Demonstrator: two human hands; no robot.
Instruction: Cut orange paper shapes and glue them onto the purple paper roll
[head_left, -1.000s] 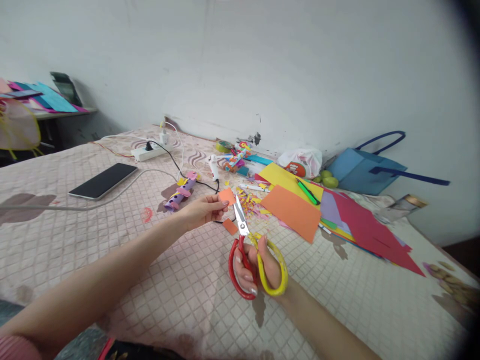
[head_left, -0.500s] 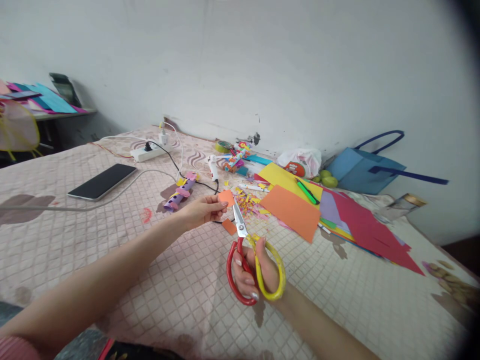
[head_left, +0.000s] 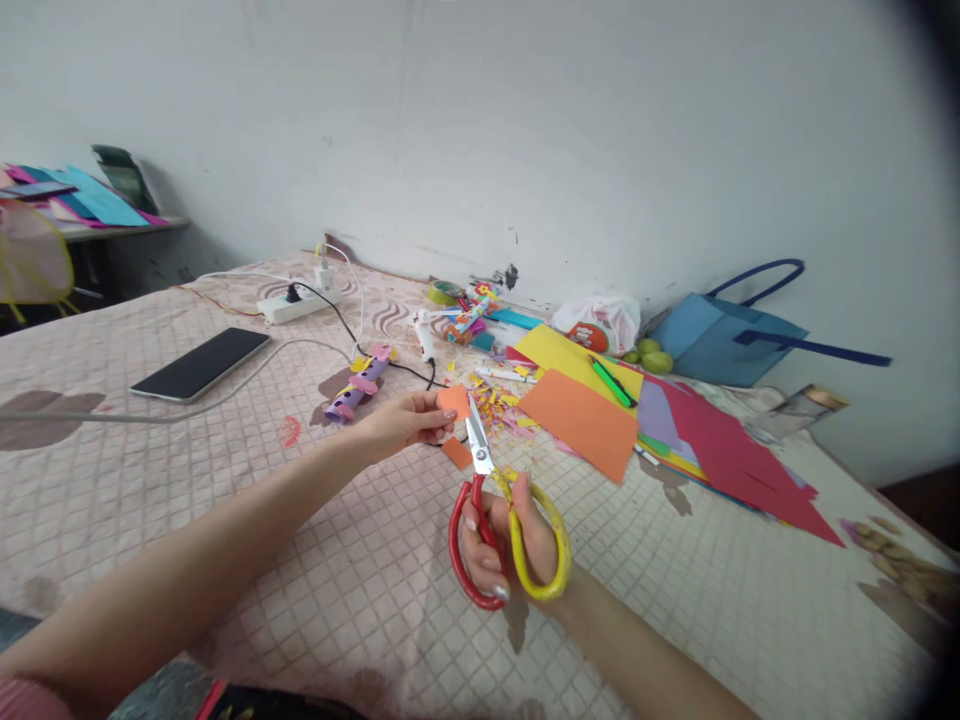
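Between thumb and fingers, my left hand (head_left: 411,420) pinches a small orange paper piece (head_left: 453,401). My right hand (head_left: 510,540) is wrapped round the handles of the scissors (head_left: 480,455), one red and one yellow. The blades point away from me, slightly parted, with their tips at the right edge of the orange piece. A second small orange piece (head_left: 457,452) lies on the cloth just below my left fingertips. Paper scraps (head_left: 496,408) are scattered beyond the blades.
A decorated purple roll (head_left: 360,385) lies left of my left hand, with a glue gun (head_left: 424,336) behind. Farther left are a tablet (head_left: 202,364) and power strip (head_left: 289,305). Orange sheet (head_left: 581,420), green cutter (head_left: 612,382), red paper (head_left: 739,450) and blue bag (head_left: 727,335) are right.
The scissor blades have parted slightly more at the orange piece. Both hands otherwise stay nearly in place, and the whole view has shifted a little.
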